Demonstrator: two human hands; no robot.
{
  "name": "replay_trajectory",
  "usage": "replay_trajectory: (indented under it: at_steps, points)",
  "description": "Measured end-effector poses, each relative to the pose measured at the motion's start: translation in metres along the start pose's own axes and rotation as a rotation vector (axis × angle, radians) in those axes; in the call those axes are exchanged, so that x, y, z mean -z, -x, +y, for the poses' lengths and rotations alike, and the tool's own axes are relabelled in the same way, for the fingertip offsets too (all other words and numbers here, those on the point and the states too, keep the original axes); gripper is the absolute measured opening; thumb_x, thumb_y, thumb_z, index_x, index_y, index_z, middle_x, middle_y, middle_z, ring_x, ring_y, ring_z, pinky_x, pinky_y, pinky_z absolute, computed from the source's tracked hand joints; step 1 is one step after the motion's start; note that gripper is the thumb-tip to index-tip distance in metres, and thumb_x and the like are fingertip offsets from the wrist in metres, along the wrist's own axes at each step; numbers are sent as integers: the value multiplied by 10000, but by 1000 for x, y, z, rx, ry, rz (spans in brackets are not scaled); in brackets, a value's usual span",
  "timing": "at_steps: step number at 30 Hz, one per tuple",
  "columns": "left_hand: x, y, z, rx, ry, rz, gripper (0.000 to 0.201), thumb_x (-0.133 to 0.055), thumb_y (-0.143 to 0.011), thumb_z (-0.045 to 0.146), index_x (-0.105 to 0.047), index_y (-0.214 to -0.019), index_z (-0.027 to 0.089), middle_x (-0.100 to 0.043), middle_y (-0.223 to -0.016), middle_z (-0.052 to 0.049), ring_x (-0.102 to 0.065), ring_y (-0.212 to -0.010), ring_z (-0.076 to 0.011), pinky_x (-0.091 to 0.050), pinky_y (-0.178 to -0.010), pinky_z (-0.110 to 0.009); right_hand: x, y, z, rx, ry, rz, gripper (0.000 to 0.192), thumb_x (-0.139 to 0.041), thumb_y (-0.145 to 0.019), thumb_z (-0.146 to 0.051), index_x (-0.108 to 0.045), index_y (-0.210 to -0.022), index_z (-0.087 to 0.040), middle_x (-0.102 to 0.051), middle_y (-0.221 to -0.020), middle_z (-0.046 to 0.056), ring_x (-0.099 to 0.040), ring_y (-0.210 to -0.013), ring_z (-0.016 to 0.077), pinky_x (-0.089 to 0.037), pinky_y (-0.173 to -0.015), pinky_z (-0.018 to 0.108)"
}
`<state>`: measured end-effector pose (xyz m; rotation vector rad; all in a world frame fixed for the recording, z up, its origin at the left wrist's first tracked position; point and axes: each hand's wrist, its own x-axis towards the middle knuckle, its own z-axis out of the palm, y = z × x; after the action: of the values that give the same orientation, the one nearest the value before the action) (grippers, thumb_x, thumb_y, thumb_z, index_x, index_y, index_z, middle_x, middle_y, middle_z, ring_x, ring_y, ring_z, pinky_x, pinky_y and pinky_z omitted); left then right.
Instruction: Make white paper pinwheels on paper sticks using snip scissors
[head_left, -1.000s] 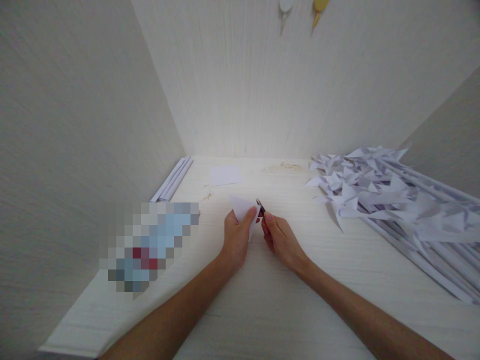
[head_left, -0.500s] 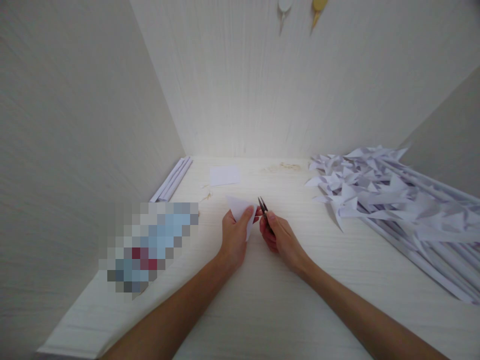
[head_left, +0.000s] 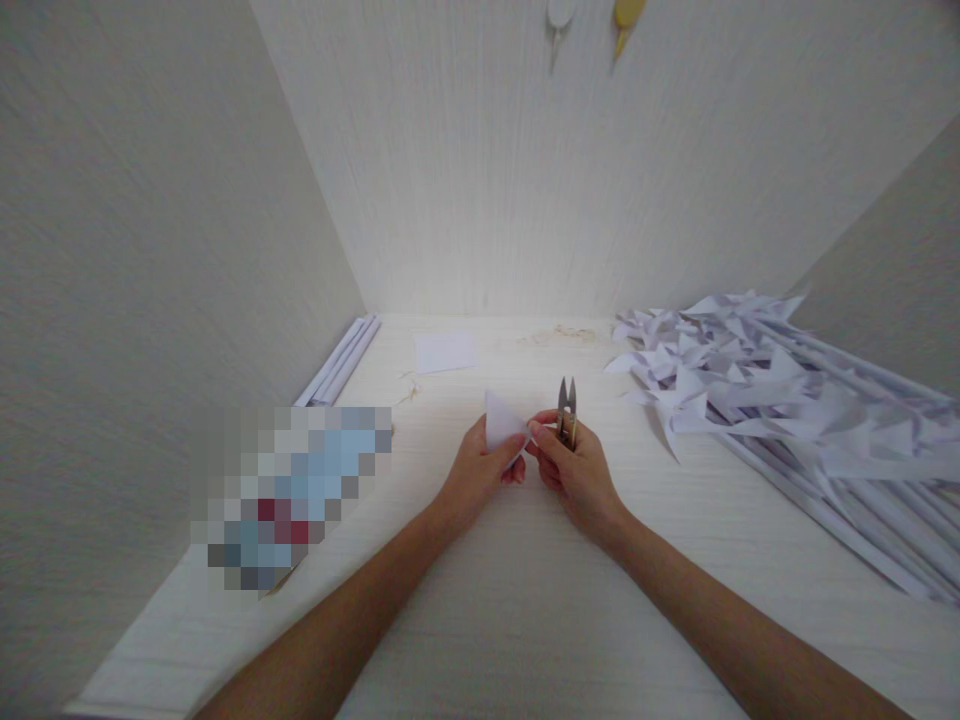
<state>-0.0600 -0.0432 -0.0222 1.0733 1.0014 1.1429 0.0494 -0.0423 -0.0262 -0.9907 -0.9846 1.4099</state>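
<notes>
A small folded piece of white paper [head_left: 501, 425] is pinched in my left hand [head_left: 478, 470], its thumb lying over the front. My right hand [head_left: 576, 468] keeps a pair of thread snips [head_left: 568, 410] in its grasp, blades pointing away from me and a little apart. The thumb and a finger of that same hand meet the paper's right corner. Both hands are close together above the middle of the table [head_left: 495, 620]. How the paper is folded underneath is hidden by my fingers.
White paper pinwheels [head_left: 697, 385] on rolled paper sticks [head_left: 832, 520] are heaped at the right. Rolled paper tubes [head_left: 345, 360] lie by the left wall. A flat paper sheet [head_left: 445, 352] and thin scraps [head_left: 562, 333] lie at the back. A blurred-out item [head_left: 315, 480] is at the left.
The snips have turned from angled left to upright in my right hand, whose fingertips now meet the paper's corner. The paper has moved slightly right and its tip points more upward.
</notes>
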Motion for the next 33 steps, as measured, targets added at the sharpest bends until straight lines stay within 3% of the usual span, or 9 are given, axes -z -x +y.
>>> replay_trajectory:
  at_steps: [3, 7, 11, 16, 21, 24, 28, 33]
  points:
    - [1, 1, 2, -13, -44, -41, 236, -561, -676, 320, -487, -825, 153, -438, -520, 59, -344, -413, -43, -239, -389, -173, 0, 0, -3, -55, -75, -2, 235, -625, -648, -357, -477, -717, -188, -300, -387, -125, -200, -300, 11, -142, -276, 130]
    - [3, 3, 4, -57, -27, -129, 484, -463, -681, 562, -499, -960, 168, -452, -635, 19, -316, -459, -50, -205, -380, -173, 0, -1, -6, -83, -138, -51, 228, -597, -675, -387, -495, -704, -186, -263, -379, -120, -166, -306, 14, -125, -277, 137]
    - [5, 4, 7, -28, -77, -141, 621, -358, -670, 657, -532, -1013, 170, -456, -603, 10, -321, -450, -63, -212, -379, -180, 1, -1, -7, -85, -137, -54, 231, -613, -656, -369, -476, -654, -185, -267, -376, -116, -179, -307, 15, -120, -283, 145]
    - [8, 2, 8, -26, -143, -91, 584, -354, -696, 630, -599, -942, 161, -519, -583, -3, -405, -455, -91, -270, -390, -193, 4, 0, -8, -100, -83, -75, 170, -627, -611, -256, -493, -692, -189, -325, -411, -113, -188, -321, 13, -113, -302, 155]
    - [16, -5, 5, -122, -219, 65, 525, -350, -724, 587, -630, -710, 143, -595, -629, -40, -526, -593, -153, -400, -554, -251, 12, -3, -6, -35, -21, -123, 197, -607, -554, -139, -514, -721, -188, -418, -492, -93, -299, -359, 22, -162, -326, 164]
    - [19, -10, 1, -138, -165, 131, 400, -418, -730, 505, -608, -710, 153, -579, -624, -16, -520, -594, -134, -401, -563, -237, 15, -6, -5, -4, -5, -178, 200, -603, -559, -125, -517, -728, -188, -446, -538, -84, -320, -366, 22, -168, -336, 175]
    - [20, -12, 1, -24, -1, 55, 242, -511, -692, 369, -572, -831, 180, -516, -563, 42, -466, -489, -76, -366, -481, -183, 20, -9, -7, -8, 32, -192, 169, -603, -571, -145, -525, -716, -184, -432, -542, -78, -304, -375, 26, -158, -352, 188]
    - [20, -11, 8, 51, -9, -20, 326, -529, -661, 288, -512, -970, 186, -547, -582, 45, -490, -492, -69, -392, -501, -181, 26, -14, -10, 14, 120, -150, 133, -606, -567, -177, -532, -678, -175, -440, -571, -54, -360, -450, 52, -205, -404, 199]
